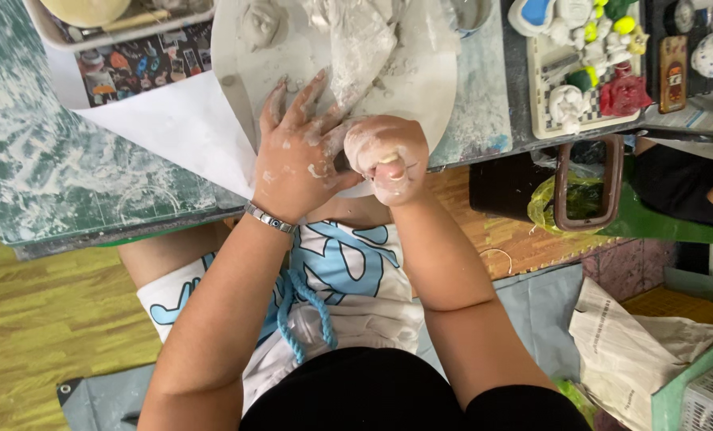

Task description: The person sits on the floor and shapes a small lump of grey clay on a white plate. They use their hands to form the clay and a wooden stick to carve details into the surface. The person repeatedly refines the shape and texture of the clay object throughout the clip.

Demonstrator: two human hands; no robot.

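1. Clay-smeared, both hands at the near edge of a round grey board (420, 88) on the desk (69, 175).
2. Left hand (296, 156) flat and spread, fingers open, palm pressed on the board's rim, holding nothing.
3. Right hand (390, 156) curled into a closed grip around a small lump of pale clay (388, 160), just beside the left thumb; only a sliver of the lump visible between the fingers.
4. Judged early to midway: lump unshaped as far as visible, a rough clay figure (260, 22) and a crumpled grey clay-coated sheet (360, 40) lying farther back on the board, unfinished in look.
5. Containers: a shallow tray (53, 33) at upper left with a pale rounded mass inside; a checkered tray (541, 120) at upper right carrying small painted and white clay figures, one red; a brown-rimmed bin (588, 187) under the desk edge lined with a yellow-green bag, contents unclear.
6. White paper sheet (181, 128) tucked under the board.
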